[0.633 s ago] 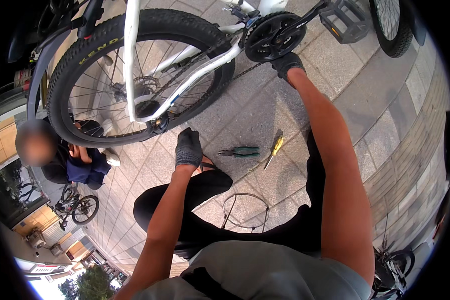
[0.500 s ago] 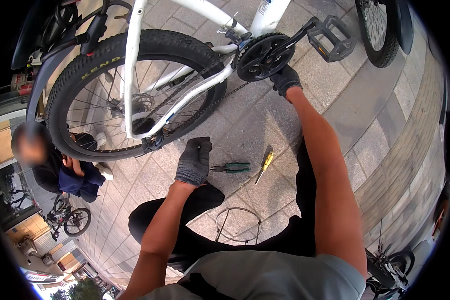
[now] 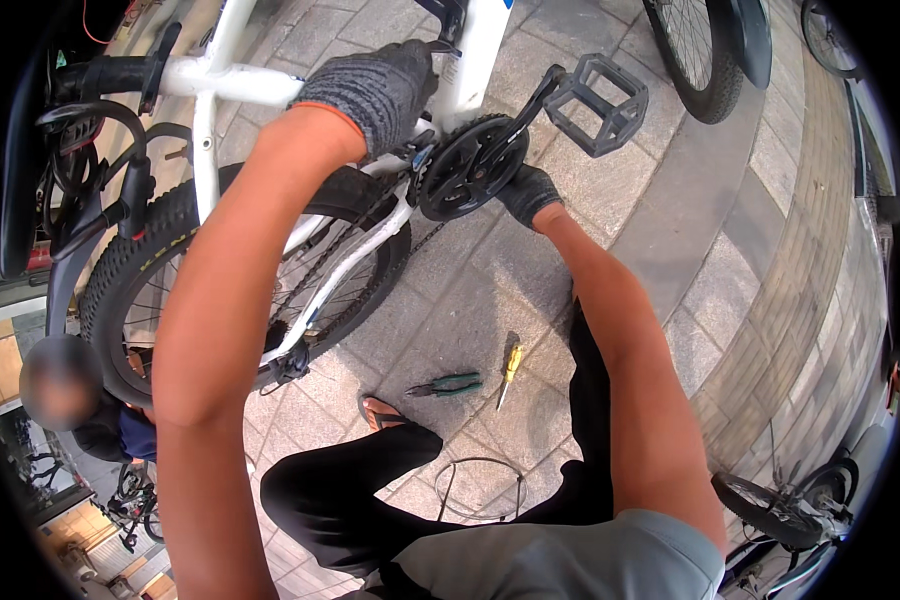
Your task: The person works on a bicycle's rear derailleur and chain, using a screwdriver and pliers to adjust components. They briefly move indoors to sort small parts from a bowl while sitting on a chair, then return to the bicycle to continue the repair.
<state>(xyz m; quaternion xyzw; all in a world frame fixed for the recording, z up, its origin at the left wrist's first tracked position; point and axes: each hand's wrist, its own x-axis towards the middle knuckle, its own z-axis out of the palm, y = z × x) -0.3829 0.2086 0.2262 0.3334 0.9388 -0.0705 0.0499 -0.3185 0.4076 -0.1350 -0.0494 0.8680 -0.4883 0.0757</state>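
My left hand [image 3: 375,95], in a grey knit glove, reaches over the white bicycle frame [image 3: 482,65], close to its upright tube. Its fingers curl down; whatever lies in them is hidden. At the lower right edge of the black chainring [image 3: 458,172] is my gloved right hand [image 3: 528,195]. Those fingers are bent and partly behind the ring, so what they grip does not show. A black pedal [image 3: 598,104] sticks out above it on the crank. The rear wheel [image 3: 113,285] stands to the left, partly covered by my left arm.
Green-handled pliers [image 3: 450,385] and a yellow-handled screwdriver [image 3: 513,362] lie on the paving between my legs and the bicycle. Nearer me is a thin cable loop [image 3: 480,460]. Another bicycle's wheel [image 3: 705,70] stands at far right; a person [image 3: 100,430] is at left.
My left hand has risen from above the pliers to the frame near the upright tube. My right hand remains by the chainring. The bicycle sits lower and further left in view.
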